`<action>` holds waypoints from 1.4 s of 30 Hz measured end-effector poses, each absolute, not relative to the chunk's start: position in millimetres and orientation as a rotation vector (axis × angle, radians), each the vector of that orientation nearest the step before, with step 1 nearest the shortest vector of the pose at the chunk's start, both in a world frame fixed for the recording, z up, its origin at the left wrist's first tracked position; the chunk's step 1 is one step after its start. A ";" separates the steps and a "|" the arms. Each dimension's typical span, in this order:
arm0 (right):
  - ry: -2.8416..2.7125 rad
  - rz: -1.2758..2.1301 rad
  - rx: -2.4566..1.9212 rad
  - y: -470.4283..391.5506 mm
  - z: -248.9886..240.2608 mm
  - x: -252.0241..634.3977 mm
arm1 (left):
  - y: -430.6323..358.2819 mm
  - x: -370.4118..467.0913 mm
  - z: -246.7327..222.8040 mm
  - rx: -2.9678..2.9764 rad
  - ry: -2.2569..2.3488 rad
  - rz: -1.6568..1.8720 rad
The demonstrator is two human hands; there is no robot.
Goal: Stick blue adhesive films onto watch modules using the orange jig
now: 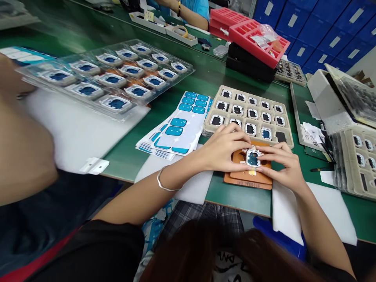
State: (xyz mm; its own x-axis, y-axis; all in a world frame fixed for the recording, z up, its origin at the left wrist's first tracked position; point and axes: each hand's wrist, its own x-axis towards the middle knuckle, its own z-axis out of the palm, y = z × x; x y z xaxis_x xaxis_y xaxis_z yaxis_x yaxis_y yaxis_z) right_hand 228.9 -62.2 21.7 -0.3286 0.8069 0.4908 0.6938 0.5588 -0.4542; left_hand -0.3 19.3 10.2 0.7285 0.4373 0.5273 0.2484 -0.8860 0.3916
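Observation:
Between the fingertips of both hands is a small square watch case (253, 158) with a silvery-white rim and a dark blue inside. My left hand (227, 147) pinches its left side, thumb near the lower edge and fingers at the top. On the other side, my right hand (280, 163) grips the right edge with thumb and fingers. Directly beneath lies an orange fixture plate (248, 182), partly covered by the hands. Just beyond stands a beige tray (289, 135) of similar cases, most dark inside and one blue in the front row.
Sheets of blue stickers (192, 133) lie left of the tray. A clear tray (188, 72) of blue-centred cases sits farther left, near another person's arm (23, 137). Red bins (258, 39) stand behind. At right are stacked trays (346, 156) and a pen (326, 137).

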 end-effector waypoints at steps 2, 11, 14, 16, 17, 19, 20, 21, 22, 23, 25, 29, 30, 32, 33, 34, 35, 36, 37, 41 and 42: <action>-2.106 0.206 -1.203 -62.1 21.3 228.6 | 18.8 -0.8 10.6 2.642 0.539 0.903; -2.206 0.158 -1.146 -61.3 22.7 228.7 | 19.5 0.9 10.6 2.644 0.534 0.790; -2.222 0.138 -1.147 -61.7 23.3 228.0 | 20.7 3.4 8.3 2.595 0.486 0.857; -2.202 0.092 -1.134 -61.5 23.2 227.5 | 22.1 4.6 6.5 2.560 0.451 0.917; -2.188 0.060 -1.121 -61.3 23.0 227.4 | 23.0 4.8 5.9 2.568 0.442 0.928; -2.176 0.010 -1.095 -60.5 22.9 227.5 | 25.2 4.1 6.0 2.635 0.444 0.904; -2.182 -0.001 -1.085 -60.0 22.9 227.7 | 26.6 3.1 6.9 2.675 0.455 0.877; -2.192 -0.003 -1.079 -59.4 23.0 228.1 | 28.2 1.7 8.5 2.704 0.478 0.858; -2.206 0.006 -1.078 -58.7 23.0 228.6 | 30.2 -0.1 10.7 2.714 0.518 0.858; -2.218 0.022 -1.080 -58.0 22.8 229.1 | 32.6 -2.5 13.6 2.704 0.577 0.879; -2.224 0.067 -1.078 -56.4 21.7 229.8 | 38.4 -8.4 20.5 2.644 0.792 0.943; -2.118 0.185 -1.066 -55.6 17.1 227.7 | 51.4 -25.7 34.2 2.395 1.625 0.794; -2.079 0.210 -1.064 -56.4 15.9 226.1 | 54.0 -31.0 36.6 2.315 1.816 0.666; -2.021 0.238 -1.054 -59.1 14.5 222.1 | 58.2 -41.8 39.4 2.168 2.061 0.373; -2.009 0.243 -1.041 -60.5 14.2 220.3 | 59.8 -47.0 39.9 2.106 2.124 0.235; -2.004 0.245 -1.026 -61.6 14.3 219.3 | 61.2 -51.8 39.8 2.052 2.164 0.117; -1.999 0.245 -1.010 -62.0 14.6 219.4 | 62.5 -55.9 39.3 2.007 2.183 0.020; -1.987 0.242 -0.998 -61.6 14.9 221.2 | 63.9 -59.2 38.4 1.976 2.185 -0.053; -1.958 0.238 -0.992 -60.1 15.2 224.8 | 65.3 -61.6 37.3 1.956 2.180 -0.104; -1.671 0.209 -1.116 -44.4 13.3 257.9 | 72.3 -63.9 31.9 1.927 2.183 -0.168; -1.593 0.204 -1.181 -39.4 11.6 268.6 | 74.2 -63.5 30.4 1.927 2.200 -0.150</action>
